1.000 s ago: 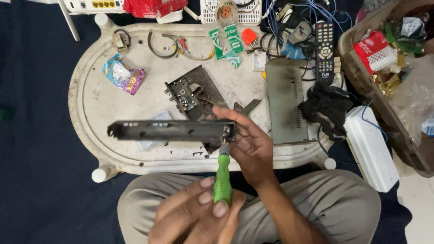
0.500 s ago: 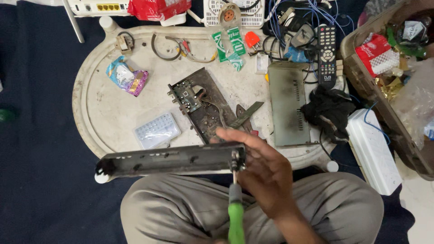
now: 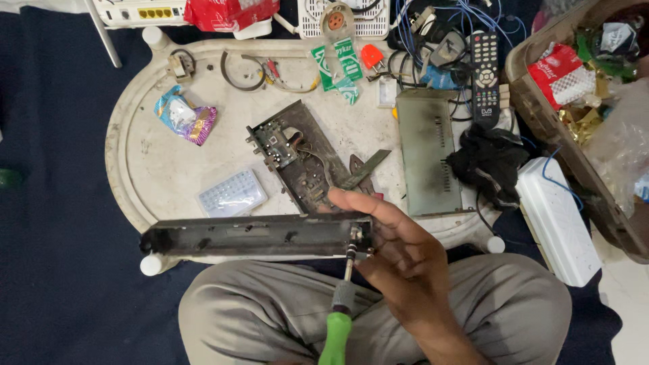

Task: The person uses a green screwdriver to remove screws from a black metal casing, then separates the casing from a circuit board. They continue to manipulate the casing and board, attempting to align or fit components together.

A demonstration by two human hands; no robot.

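I am gripping the right end of the long black panel (image 3: 253, 235) with my right hand (image 3: 399, 260), steadying it for the green-handled screwdriver (image 3: 340, 307), whose holding hand, probably my left, is out of view.

We see an oval white desk (image 3: 145, 169) on a dark blue floor cloth (image 3: 54, 270). On the desk lie a snack wrapper (image 3: 184, 116) far left, a clear blister tray (image 3: 232, 193), a circuit board (image 3: 297, 155) at the middle, a grey metal cover (image 3: 426, 152) right, and green packets (image 3: 338, 67) far.
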